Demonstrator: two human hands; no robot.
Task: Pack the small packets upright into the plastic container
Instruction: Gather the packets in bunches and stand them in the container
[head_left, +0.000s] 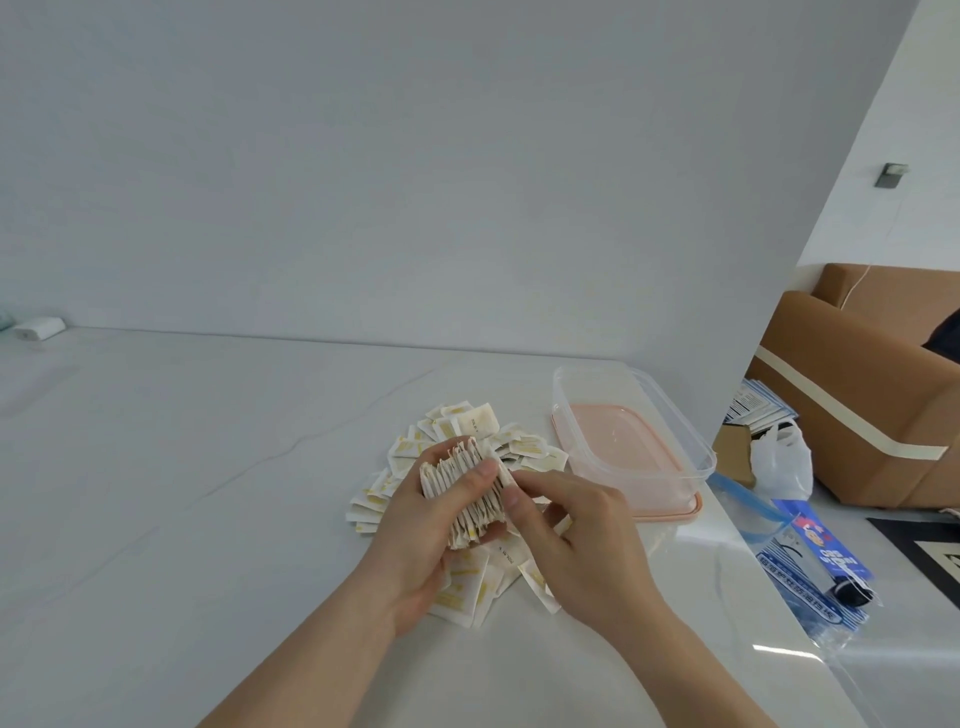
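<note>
Right of centre, the clear plastic container (691, 441) holds no packets; both hands (415, 540) (587, 540) clamp a packet stack (462, 499).

Looked like a home, most likely a living or dining area. Shown by a tan leather sofa (862, 395) standing just past the end of a pale, marble-veined table (208, 493) set against a plain white wall (415, 156). Also by household clutter on the floor between table and sofa: a knotted white plastic bag (782, 460) and a cardboard box (732, 452). Further marked by a blue printed zip bag (815, 561) lying at the table's right edge and 1 small white charger-like block (39, 328) left at the far left corner.
</note>
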